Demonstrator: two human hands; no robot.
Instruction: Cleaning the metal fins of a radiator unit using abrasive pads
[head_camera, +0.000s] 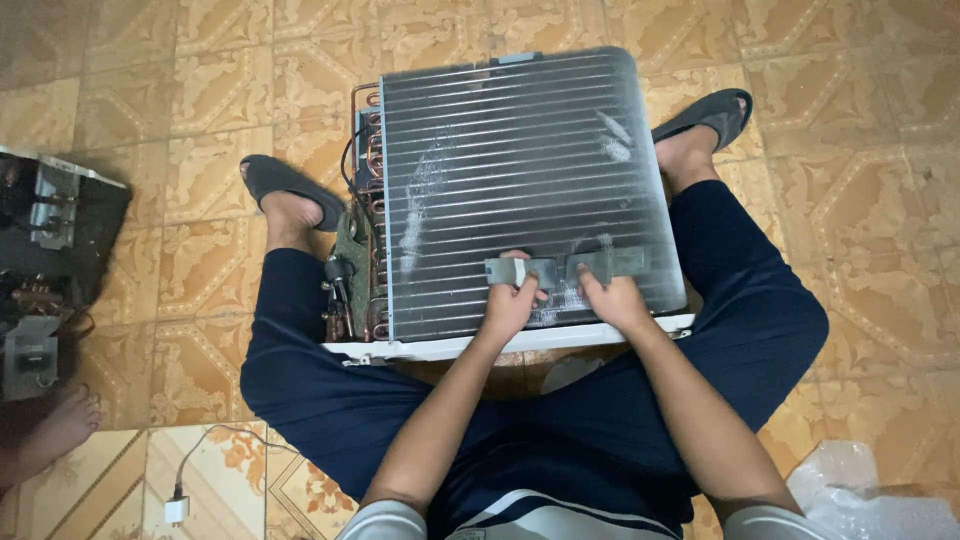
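Observation:
A finned air-conditioner coil (520, 160) stands between my knees on the tiled floor, its grey fins facing me, with copper tubes (368, 200) at its left side. My left hand (512, 302) and my right hand (612, 300) rest side by side on the lower part of the fins. Each presses one end of a strip of grey tape (565, 267) stuck across the coil. White dusty streaks mark the fins.
A dark metal unit with brackets (50, 240) lies at the far left, another person's bare foot (60, 425) below it. A white plug with cable (178, 505) sits on the floor near my left knee. Crumpled clear plastic (860, 495) lies at the bottom right.

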